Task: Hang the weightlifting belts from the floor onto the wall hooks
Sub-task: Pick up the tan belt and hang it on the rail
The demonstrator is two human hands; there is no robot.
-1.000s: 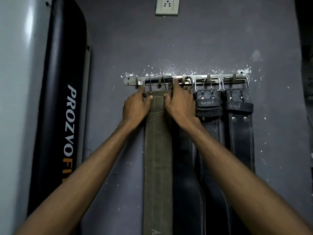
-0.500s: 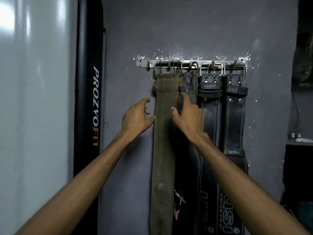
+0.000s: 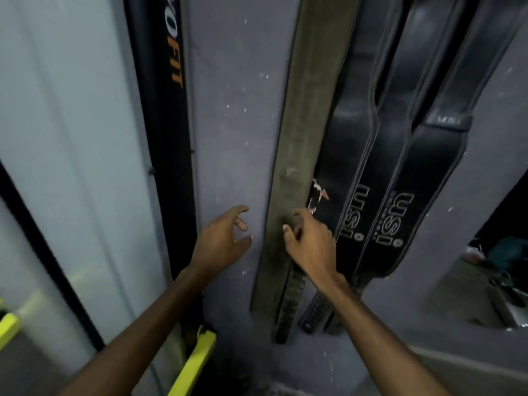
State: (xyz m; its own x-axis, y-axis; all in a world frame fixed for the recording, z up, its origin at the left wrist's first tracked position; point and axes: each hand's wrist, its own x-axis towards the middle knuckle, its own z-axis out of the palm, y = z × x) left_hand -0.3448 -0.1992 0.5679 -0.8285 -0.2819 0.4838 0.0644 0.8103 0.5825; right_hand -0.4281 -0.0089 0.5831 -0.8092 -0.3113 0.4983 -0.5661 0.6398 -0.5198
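At nine o'clock in the view stood a pale grey glossy panel. Just right of it rose a tall black padded upright with orange lettering, with a yellow-green bar at its foot near seven o'clock. Next came the bare grey wall. The left hand was held before it, fingers loosely curled around nothing, thumb and forefinger apart.

From that hand the long olive canvas belt lay at three o'clock, just beside it. It hung flat on the wall, its long axis running from one o'clock down to seven, its lower end clear of the floor. The right hand was the nearer, set in front of the belt's lower right edge. It too was slack and empty, and whether its fingertips touched the strap was too blurred to judge.

Behind the olive strap a black belt with a red and white mark peeped out. Towards three o'clock hung two black leather belts with pale "usi" lettering, punched tails down. The hooks were out of view above. No belt showed on the floor at six o'clock, so the next move probably called for turning away to look for any that remained.
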